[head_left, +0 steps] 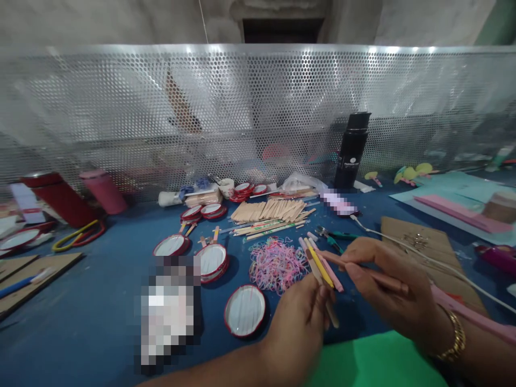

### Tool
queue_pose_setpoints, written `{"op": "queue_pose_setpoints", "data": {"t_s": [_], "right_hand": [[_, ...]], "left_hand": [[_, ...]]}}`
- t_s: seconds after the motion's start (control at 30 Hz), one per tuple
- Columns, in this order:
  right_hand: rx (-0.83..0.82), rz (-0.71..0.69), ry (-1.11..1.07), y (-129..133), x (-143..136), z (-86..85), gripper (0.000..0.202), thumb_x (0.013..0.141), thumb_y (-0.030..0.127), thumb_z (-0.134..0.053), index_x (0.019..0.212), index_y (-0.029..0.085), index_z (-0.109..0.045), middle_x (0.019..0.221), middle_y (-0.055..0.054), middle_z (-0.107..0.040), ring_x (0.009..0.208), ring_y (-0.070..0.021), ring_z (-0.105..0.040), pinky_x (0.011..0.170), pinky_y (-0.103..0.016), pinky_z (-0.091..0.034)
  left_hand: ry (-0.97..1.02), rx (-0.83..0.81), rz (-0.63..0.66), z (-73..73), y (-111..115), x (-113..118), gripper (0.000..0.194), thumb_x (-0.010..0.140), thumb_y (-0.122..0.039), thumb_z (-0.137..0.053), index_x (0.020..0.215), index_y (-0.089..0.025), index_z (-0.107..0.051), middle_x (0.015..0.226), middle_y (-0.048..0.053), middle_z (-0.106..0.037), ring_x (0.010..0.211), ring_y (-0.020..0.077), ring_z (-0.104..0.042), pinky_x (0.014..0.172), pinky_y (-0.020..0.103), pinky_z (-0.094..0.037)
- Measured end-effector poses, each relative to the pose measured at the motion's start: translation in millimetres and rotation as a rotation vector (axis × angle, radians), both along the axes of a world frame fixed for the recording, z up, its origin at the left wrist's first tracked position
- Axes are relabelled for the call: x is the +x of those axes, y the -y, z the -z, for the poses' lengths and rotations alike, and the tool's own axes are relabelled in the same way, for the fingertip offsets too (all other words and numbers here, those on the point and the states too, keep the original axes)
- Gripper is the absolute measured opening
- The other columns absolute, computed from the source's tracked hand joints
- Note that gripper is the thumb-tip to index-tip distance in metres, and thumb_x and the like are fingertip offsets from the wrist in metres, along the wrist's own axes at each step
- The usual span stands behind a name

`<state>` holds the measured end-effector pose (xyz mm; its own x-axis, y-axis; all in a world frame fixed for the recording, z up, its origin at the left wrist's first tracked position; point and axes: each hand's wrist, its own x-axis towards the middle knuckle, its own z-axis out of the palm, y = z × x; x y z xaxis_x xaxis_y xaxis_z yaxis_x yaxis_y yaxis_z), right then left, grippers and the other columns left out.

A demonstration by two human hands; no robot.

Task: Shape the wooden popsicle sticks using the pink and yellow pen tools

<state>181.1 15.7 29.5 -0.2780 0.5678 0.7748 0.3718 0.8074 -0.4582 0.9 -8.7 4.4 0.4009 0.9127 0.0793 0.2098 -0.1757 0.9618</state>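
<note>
Colored sticks (321, 263), yellow and pink among them, are grasped together with a flat wooden stick (314, 267) in a person's left hand (298, 317), above a blue surface (105, 301). The right hand (399, 293), a gold bracelet (457, 337) at its wrist, pinches a slim brown rod (389, 280), its far end at the upper part of the bunch. Just beside the left hand lies a heap of pastel elastic bands (277, 263), with a red-rimmed round lid (245, 310) to its near left. Behind the heap spread pale wooden sticks (270, 210). Green-handled pliers (334, 236) lie beyond the held bunch, and a black flask (352, 153) stands before a perforated metal panel (258, 118). Green sheet material (374, 361) lies nearest the camera, below the hands.
</note>
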Motion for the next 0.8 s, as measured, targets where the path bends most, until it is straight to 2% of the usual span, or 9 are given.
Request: {"op": "queue_pose_setpoints", "data": {"t_s": [0.07,0.23,0.43,0.63,0.8], "right_hand": [[0.012,0.001,-0.017,0.0,0.5,0.3,0.016,0.087,0.014,-0.058,0.098,0.025,-0.063,0.082,-0.003,-0.067,0.075,-0.0200,-0.065,0.065,-0.033,-0.052],[0.027,-0.102,0.036,-1.2,0.9,2.0,0.021,0.088,0.011,-0.056,0.104,0.023,-0.062,0.084,-0.003,-0.068,0.074,-0.0183,-0.065,0.065,-0.032,-0.053],[0.001,0.016,-0.045,-4.6,5.0,12.6,0.016,0.087,0.013,-0.061,0.099,0.023,-0.062,0.085,-0.005,-0.065,0.081,-0.0211,-0.064,0.063,-0.031,-0.052],[0.004,-0.056,0.030,-1.1,2.8,6.0,0.016,0.089,0.014,-0.057,0.101,0.024,-0.062,0.084,-0.005,-0.066,0.075,-0.0201,-0.064,0.064,-0.033,-0.053],[0.001,0.020,-0.013,-2.3,2.9,4.9,0.015,0.087,0.014,-0.059,0.097,0.024,-0.062,0.083,-0.003,-0.065,0.077,-0.0204,-0.064,0.064,-0.032,-0.052]], "left_hand": [[-0.002,0.006,0.009,1.3,0.0,-0.1,0.034,0.101,-0.043,-0.031,0.084,-0.020,-0.050,0.064,-0.004,-0.047,0.056,0.0106,-0.043,0.054,0.022,-0.034],[-0.038,0.061,0.018,3.3,0.8,-0.4,0.036,0.102,-0.041,-0.030,0.085,-0.019,-0.052,0.066,-0.002,-0.051,0.058,0.0113,-0.047,0.056,0.022,-0.035],[-0.041,0.093,0.001,2.7,0.7,0.7,0.037,0.101,-0.041,-0.031,0.083,-0.019,-0.055,0.066,0.000,-0.054,0.059,0.0130,-0.049,0.059,0.024,-0.037],[-0.088,0.063,0.011,1.0,0.7,1.2,0.034,0.101,-0.038,-0.031,0.084,-0.019,-0.053,0.066,0.000,-0.053,0.059,0.0131,-0.050,0.059,0.024,-0.037],[-0.069,0.056,0.022,-1.5,-0.7,0.1,0.033,0.102,-0.038,-0.030,0.084,-0.020,-0.051,0.066,-0.002,-0.050,0.059,0.0117,-0.048,0.060,0.023,-0.038]]}}
